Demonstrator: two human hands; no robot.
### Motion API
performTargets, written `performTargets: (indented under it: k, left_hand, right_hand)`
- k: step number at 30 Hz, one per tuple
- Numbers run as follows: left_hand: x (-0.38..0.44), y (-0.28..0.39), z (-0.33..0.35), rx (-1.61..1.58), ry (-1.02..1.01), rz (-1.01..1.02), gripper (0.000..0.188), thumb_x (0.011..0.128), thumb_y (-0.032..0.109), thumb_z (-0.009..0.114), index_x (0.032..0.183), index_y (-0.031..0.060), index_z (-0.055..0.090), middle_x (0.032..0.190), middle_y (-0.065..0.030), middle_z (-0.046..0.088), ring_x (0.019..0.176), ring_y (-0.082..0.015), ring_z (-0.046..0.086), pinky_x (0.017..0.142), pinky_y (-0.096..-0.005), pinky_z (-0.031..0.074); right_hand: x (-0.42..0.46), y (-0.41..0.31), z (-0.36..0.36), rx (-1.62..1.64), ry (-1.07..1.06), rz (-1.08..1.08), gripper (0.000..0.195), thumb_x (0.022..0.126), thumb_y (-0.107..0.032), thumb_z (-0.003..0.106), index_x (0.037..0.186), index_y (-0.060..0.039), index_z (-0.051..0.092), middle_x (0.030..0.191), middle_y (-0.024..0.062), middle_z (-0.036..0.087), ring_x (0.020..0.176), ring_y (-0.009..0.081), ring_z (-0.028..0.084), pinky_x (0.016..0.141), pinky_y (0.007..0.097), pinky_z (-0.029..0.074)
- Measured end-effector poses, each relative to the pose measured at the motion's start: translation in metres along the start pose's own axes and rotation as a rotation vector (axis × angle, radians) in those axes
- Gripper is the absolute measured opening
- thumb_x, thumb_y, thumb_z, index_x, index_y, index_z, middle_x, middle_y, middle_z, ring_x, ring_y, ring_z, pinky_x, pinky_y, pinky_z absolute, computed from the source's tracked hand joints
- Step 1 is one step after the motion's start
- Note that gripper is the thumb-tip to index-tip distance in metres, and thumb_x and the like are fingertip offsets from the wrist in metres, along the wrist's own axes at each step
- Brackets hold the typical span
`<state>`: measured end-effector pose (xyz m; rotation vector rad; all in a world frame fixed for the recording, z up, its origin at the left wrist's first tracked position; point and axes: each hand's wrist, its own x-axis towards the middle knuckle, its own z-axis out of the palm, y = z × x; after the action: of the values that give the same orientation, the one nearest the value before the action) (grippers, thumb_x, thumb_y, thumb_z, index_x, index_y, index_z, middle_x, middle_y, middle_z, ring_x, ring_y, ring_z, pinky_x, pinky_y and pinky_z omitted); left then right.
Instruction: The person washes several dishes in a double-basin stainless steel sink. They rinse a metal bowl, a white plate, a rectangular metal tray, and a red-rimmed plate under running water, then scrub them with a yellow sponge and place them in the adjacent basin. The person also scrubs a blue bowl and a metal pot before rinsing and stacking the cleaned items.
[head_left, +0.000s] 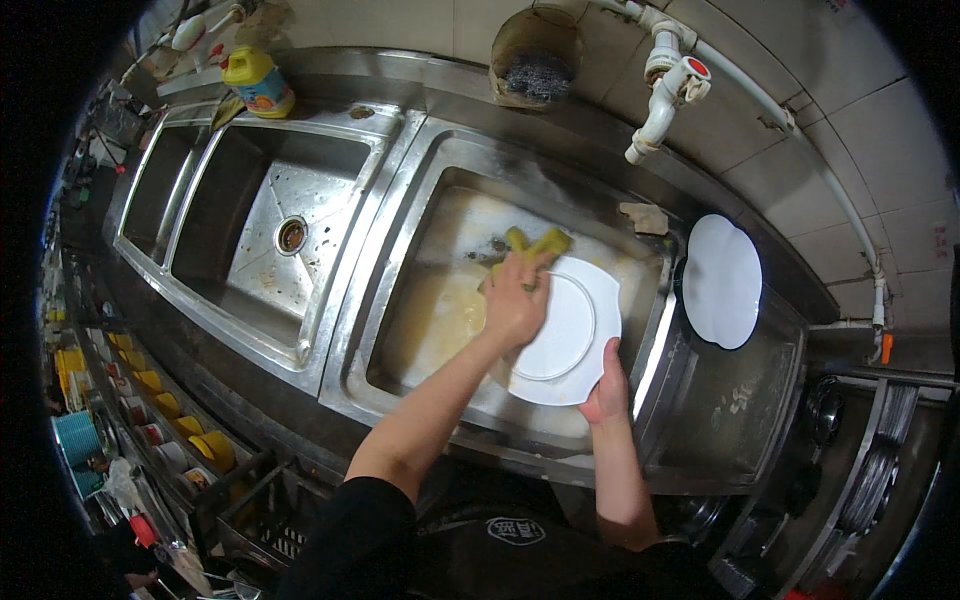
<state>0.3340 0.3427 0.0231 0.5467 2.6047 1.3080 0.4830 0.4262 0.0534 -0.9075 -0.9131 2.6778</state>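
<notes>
A white plate (566, 322) with a wavy rim is held tilted over the soapy water of a steel sink basin (352, 352), its underside with the foot ring facing up. My right hand (609, 386) grips the plate's near right edge, thumb on top. At the plate's far left edge, my left hand (517, 300) is closed on a yellow-green cloth (546, 246), slightly blurred. Part of the cloth is hidden under the fingers. Cloudy water with foam (450, 300) fills the basin beneath both hands.
Right of the basin, white plates (722, 281) rest on the steel counter, near a beige scrap (643, 218). A white tap (664, 105) juts from the wall. A wire-scourer container (536, 60) and yellow bottle (259, 82) stand behind. Another basin (289, 232) lies left.
</notes>
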Motion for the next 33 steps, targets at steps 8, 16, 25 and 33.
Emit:
performTargets:
  k: [8,16,25,33]
  left_hand:
    - [-0.083,-0.030,0.052,-0.773,-0.007,-0.582,0.059,0.097,0.031,0.041,0.140,-0.0076,0.026,0.142,-0.0288,0.031,0.132,-0.0367,0.031,0.110,-0.0371,0.023]
    - [-0.130,-0.011,0.032,-0.059,-0.187,0.026,0.057,0.091,0.021,0.051,0.140,-0.0019,0.033,0.146,-0.0269,0.023,0.137,-0.0428,0.019,0.112,-0.0506,0.016]
    - [-0.051,-0.128,0.014,0.720,-0.523,0.294,0.065,0.089,0.030,0.045,0.148,0.0167,0.023,0.156,-0.0096,0.007,0.144,-0.0304,0.001,0.115,-0.0496,0.005]
    - [-0.041,-0.134,0.068,0.274,-0.490,0.446,0.043,0.092,0.032,0.040,0.125,0.0093,0.055,0.132,-0.0202,0.047,0.124,-0.0340,0.043,0.104,-0.0442,0.032]
  right_hand:
    - [0.021,0.013,0.001,-0.062,0.015,-0.192,0.061,0.096,-0.041,0.047,0.141,-0.0029,0.031,0.139,0.0124,0.043,0.127,0.0277,0.042,0.105,0.0431,0.034]
    - [0.057,0.011,-0.035,0.042,0.240,-0.243,0.067,0.090,-0.046,0.058,0.137,-0.0049,0.035,0.135,0.0148,0.045,0.120,0.0315,0.048,0.098,0.0479,0.041]
    - [0.013,-0.014,-0.057,0.083,0.226,-0.269,0.055,0.100,-0.038,0.035,0.141,-0.0023,0.029,0.142,0.0151,0.038,0.130,0.0314,0.038,0.109,0.0457,0.030]
    - [0.010,-0.012,-0.064,0.053,0.378,-0.146,0.057,0.100,-0.042,0.032,0.143,-0.0045,0.028,0.143,0.0152,0.037,0.131,0.0313,0.037,0.110,0.0450,0.030]
